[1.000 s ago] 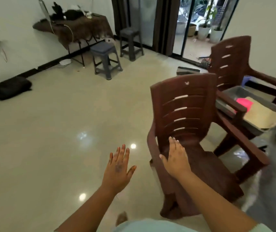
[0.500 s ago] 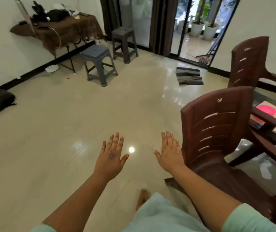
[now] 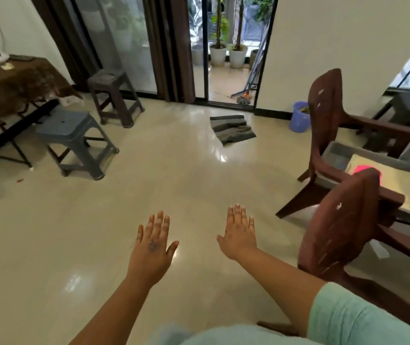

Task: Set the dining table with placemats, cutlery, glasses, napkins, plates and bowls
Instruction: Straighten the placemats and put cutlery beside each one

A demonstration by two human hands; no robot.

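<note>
Both hands hang flat over the glossy cream floor [image 3: 174,170], palms down and holding nothing: the left hand [image 3: 152,247] has its fingers straight and slightly fanned with the thumb out to the side, and the right hand [image 3: 239,235] has its fingers straight and close together. They are apart from each other and touch nothing. Just right of the right hand stands a dark brown plastic chair [image 3: 341,235], seen from behind. Beyond it a second brown chair [image 3: 326,113] carries a grey tray [image 3: 333,150] on its seat, holding a pale yellow placemat [image 3: 385,180] with something bright pink [image 3: 366,168] on it. A grey stool [image 3: 73,138] and a brown stool [image 3: 113,94] stand at the far left of the floor, near a cloth-covered side table [image 3: 12,83]. A folded grey mat [image 3: 231,129] lies before the open glass door [image 3: 224,58], and a blue bucket [image 3: 300,118] stands by the wall.
</note>
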